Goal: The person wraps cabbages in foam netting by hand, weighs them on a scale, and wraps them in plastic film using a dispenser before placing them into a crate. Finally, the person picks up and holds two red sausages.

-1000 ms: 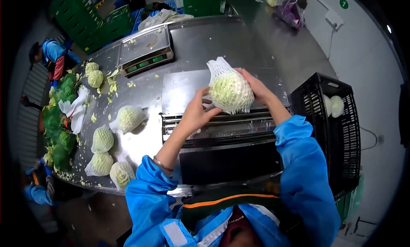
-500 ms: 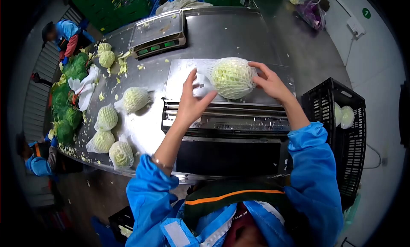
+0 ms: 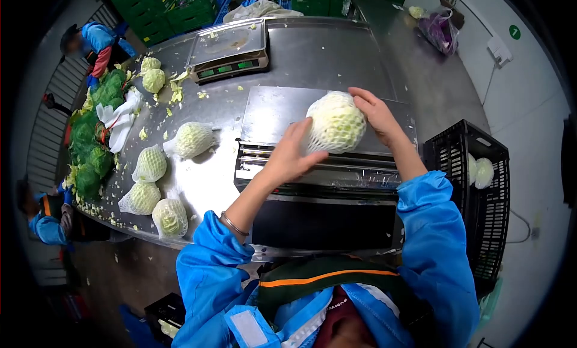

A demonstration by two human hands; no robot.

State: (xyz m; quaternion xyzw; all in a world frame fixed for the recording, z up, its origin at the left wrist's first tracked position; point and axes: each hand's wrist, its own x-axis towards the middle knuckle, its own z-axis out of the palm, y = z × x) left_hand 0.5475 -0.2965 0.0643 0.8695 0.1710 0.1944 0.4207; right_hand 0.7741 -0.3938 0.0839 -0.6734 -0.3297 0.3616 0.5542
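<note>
A pale cabbage in white foam netting (image 3: 336, 122) is held between both my hands above the metal plate of a wrapping machine (image 3: 270, 110). My left hand (image 3: 293, 156) presses its near-left side, fingers up against the netting. My right hand (image 3: 377, 112) cups its right side. Clear film (image 3: 324, 178) stretches across the machine's front rollers just below the cabbage.
Several netted cabbages (image 3: 150, 163) lie on the steel table (image 3: 336, 47) at left, beside a heap of green leaves (image 3: 90, 143). A scale (image 3: 227, 47) stands at the back. A black crate (image 3: 475, 186) at right holds wrapped cabbages. Other people in blue work at the left edge.
The cabbage has been turned and drawn nearer, toward the machine's front. My left hand has closed in from an open, lifted pose onto its side.
</note>
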